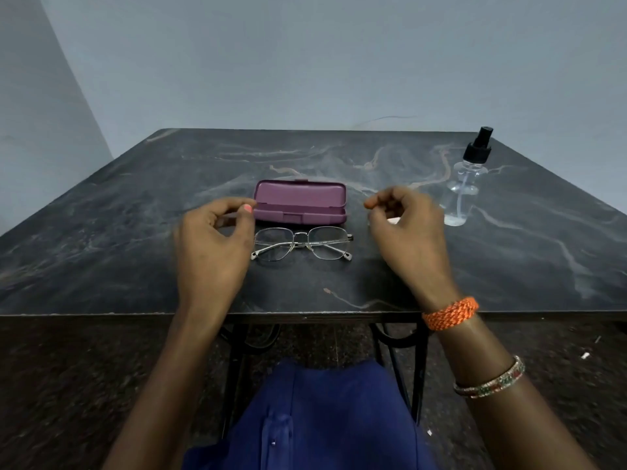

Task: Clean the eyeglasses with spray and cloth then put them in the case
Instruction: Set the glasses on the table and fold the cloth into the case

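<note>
Between the two hands lie the eyeglasses [303,243], folded flat on the bench [135,205] just in front of the open purple case [300,202]. The left hand [212,245] hovers at the left end of the frame, its fingers [234,203] curled loosely with thumb and forefinger near each other, holding nothing that can be seen. The right hand [409,232] hovers at the other end, fingers [380,200] bent inward — a small pale scrap shows under the palm, perhaps the cloth, though it is too hidden to say, so whether that hand grips anything I cannot tell. Off to the right, well apart from the glasses, stands the clear spray bottle [466,184] with its black pump top. Nothing tells for certain which step this is; both hands flanking the frame suggest a pick-up is about to begin. That move calls for a light pinch at the hinges or temples, keeping fingertips off the lenses — the wire frame looks thin and easily bent. No brand, label or writing can be read on the case, bottle or glasses.
</note>
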